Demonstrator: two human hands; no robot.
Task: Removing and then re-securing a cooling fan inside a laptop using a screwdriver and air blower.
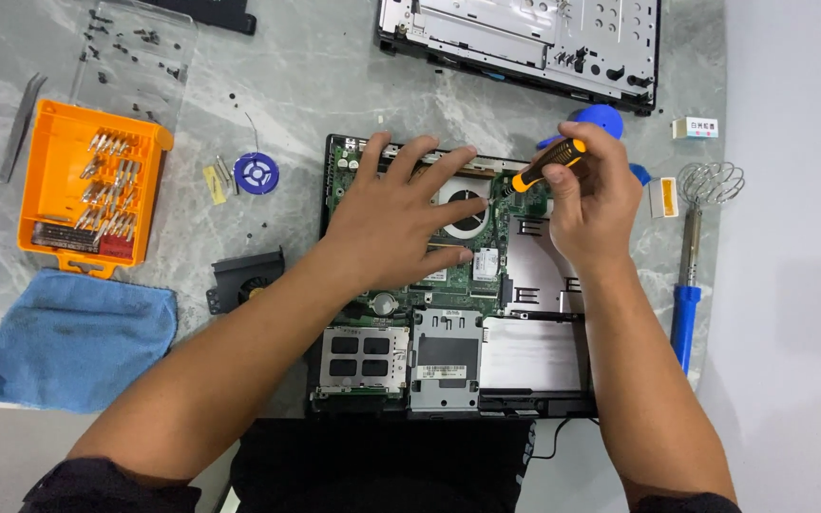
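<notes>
While the left hand (393,220) is spread flat, fingers fanned, on the green circuit board (401,285) of the opened laptop base (448,380), apparently so that the chassis is kept from shifting, the orange-and-black screwdriver (548,164) is pinched between thumb and fingertips of the right hand (593,204) and angled down toward eleven o'clock, its tip set just beside the round cooling fan (466,207). The laptop base is placed at the centre of the marble table (296,76), close to the person, presumably for reach. At nine o'clock an orange bit case (87,185) is laid open with its clear lid (135,57) beyond it, loose screws scattered on the lid; a blue cloth (78,337) is kept at eight o'clock and a removed black fan (244,280) lies just beside the base's left edge. At three o'clock a soldering iron (686,304) with a wire stand is parked well apart from the board. The screw under the tip cannot be made out, much of the board is hidden beneath the left palm, and a second laptop panel (525,43) at twelve o'clock is cut off by the frame, as are the tweezers (19,128) partly at ten o'clock.
</notes>
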